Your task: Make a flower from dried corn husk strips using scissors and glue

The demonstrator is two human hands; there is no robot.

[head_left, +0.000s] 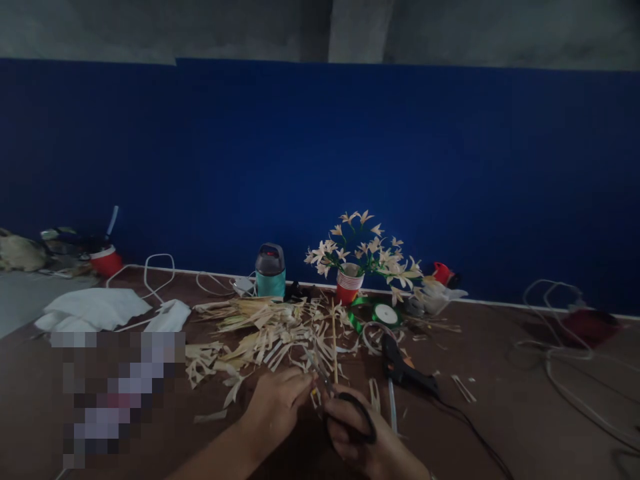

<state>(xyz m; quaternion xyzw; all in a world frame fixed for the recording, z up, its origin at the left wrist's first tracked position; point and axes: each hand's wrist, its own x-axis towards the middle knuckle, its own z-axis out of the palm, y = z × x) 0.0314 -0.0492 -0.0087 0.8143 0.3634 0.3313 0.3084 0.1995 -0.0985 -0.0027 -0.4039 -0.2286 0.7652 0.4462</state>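
Observation:
In the head view, my right hand [363, 430] is closed through the black handles of a pair of scissors [357, 400]. The metal blades slant up and to the left, over the pale scraps. Close by on the left, my left hand [277, 403] has its fingers pinched together near the blades. A small pale and yellow bit [315, 393] shows at its fingertips, too small to name. Beyond both hands lies a spread of dry, straw-coloured husk strips [255, 333]. A thin wooden stick [335, 340] lies among them, pointing away from me.
Behind the strips, cream flowers [373, 250] stand in stacked red-and-white paper cups [349, 287]. Green ribbon on a spool [385, 314] and a black glue gun [407, 370] with its cord lie right. A teal container [271, 273] stands by the blue wall; white bags [97, 310] lie left.

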